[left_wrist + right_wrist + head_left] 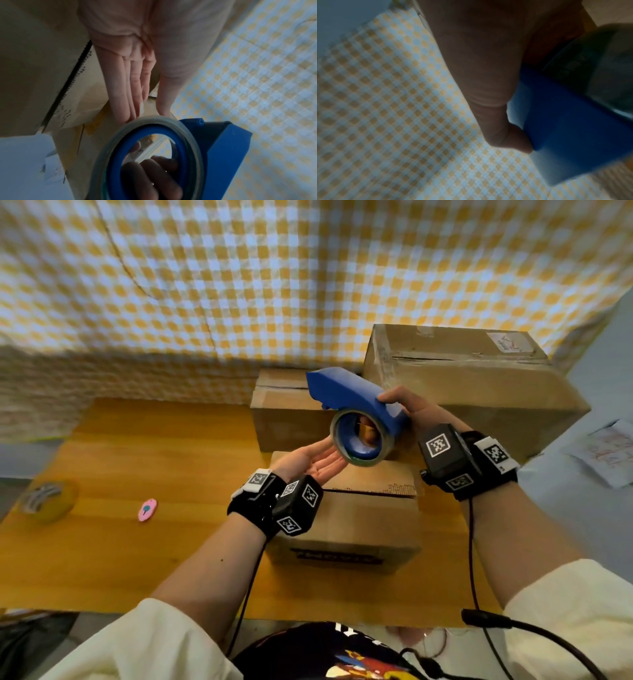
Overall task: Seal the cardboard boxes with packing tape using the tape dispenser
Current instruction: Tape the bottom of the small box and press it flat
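The right hand (414,409) gripped a smooth blue plastic tape dispenser (356,402), its glossy clear tape roll (358,438) hanging leftward of the palm. The left hand (310,462) lay flat, fingers straight, fingertips touching the roll's rim, above a matte cardboard box (346,525).

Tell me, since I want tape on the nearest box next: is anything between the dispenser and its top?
Only the left hand, open, under the tape roll of the tape dispenser gripped by the right hand. The nearest box top shows nothing else.

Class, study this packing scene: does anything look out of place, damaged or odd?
Nothing is spilled. One oddity: the nearest cardboard box shows a dark open gap along its top seam, not yet taped. The right hand holds the blue tape dispenser in the air above it.
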